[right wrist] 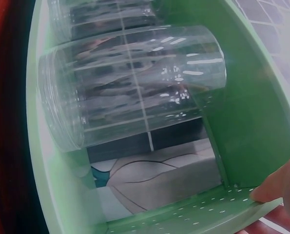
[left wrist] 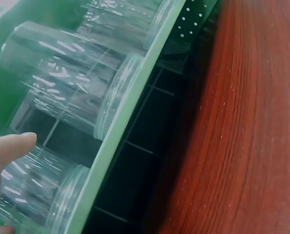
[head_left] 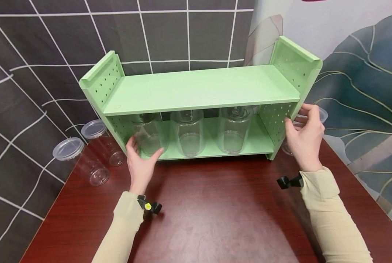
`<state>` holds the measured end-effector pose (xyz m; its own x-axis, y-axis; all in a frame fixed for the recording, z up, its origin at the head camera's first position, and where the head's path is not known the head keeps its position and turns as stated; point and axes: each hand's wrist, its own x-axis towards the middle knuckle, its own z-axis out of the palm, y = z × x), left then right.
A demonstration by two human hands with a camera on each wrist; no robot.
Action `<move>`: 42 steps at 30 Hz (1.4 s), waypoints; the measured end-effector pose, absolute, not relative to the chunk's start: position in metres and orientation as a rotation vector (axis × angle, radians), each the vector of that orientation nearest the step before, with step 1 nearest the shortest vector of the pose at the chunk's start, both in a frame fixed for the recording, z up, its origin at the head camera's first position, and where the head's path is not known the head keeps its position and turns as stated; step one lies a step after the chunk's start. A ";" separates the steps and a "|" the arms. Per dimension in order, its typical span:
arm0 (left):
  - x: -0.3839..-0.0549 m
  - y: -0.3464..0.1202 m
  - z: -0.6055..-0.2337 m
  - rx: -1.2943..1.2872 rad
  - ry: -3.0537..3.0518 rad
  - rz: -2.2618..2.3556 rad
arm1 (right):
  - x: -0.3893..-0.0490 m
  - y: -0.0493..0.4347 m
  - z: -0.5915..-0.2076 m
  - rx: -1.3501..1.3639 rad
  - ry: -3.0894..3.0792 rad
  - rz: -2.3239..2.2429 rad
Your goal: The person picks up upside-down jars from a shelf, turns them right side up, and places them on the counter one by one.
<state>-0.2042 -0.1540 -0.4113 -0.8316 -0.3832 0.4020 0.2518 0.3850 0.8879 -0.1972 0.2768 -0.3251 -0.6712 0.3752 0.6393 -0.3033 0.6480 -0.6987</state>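
Observation:
A light green two-tier shelf (head_left: pixel 196 91) with perforated side panels stands on the table. On its lower board are three clear jars, at the left (head_left: pixel 149 137), middle (head_left: pixel 187 135) and right (head_left: pixel 234 133). My left hand (head_left: pixel 141 166) holds the left jar low down, thumb on its right side and fingers on its left. In the left wrist view, the thumb (left wrist: pixel 13 146) lies across that jar. My right hand (head_left: pixel 305 140) grips the shelf's right side panel (right wrist: pixel 183 212), thumb at the front edge and fingers behind the outer face.
Two lidded clear jars, one nearer (head_left: pixel 84 162) and one farther (head_left: pixel 107 142), stand left of the shelf. Another lidded jar (head_left: pixel 322 115) is partly hidden behind my right hand. Dark gridded covering (head_left: pixel 169 36) backs the brown-red table (head_left: pixel 209 212).

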 end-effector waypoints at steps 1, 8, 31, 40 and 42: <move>-0.206 -0.153 -0.412 0.121 -2.091 -1.470 | -0.197 0.277 -0.325 -0.058 -2.051 1.057; -0.220 -0.148 -0.415 0.199 -2.136 -1.442 | -0.196 0.278 -0.326 -0.064 -2.056 1.045; -0.196 -0.154 -0.420 0.131 -2.094 -1.447 | -0.198 0.277 -0.326 -0.053 -2.052 1.051; -0.176 -0.161 -0.422 0.084 -2.118 -1.417 | -0.199 0.277 -0.327 -0.053 -2.045 1.069; -0.172 -0.163 -0.423 0.087 -2.136 -1.402 | -0.199 0.277 -0.327 -0.053 -2.048 1.070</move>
